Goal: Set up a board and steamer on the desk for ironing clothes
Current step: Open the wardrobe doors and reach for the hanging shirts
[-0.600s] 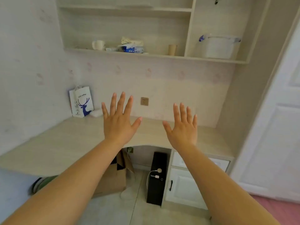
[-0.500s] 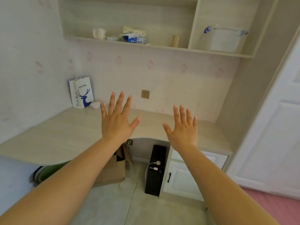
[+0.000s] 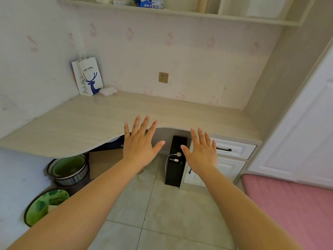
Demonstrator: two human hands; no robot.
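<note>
Both hands, left hand [image 3: 139, 147] and right hand [image 3: 201, 154], hover spread and empty before the tabletop [image 3: 86, 121], apparently because neither board nor steamer is in view.

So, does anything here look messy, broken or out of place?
Nothing looks spilled or broken. The desk holds only a paper bag and a small white bundle in its back corner. No board or steamer is in sight. Both hands, left and right, are open and empty.
</note>
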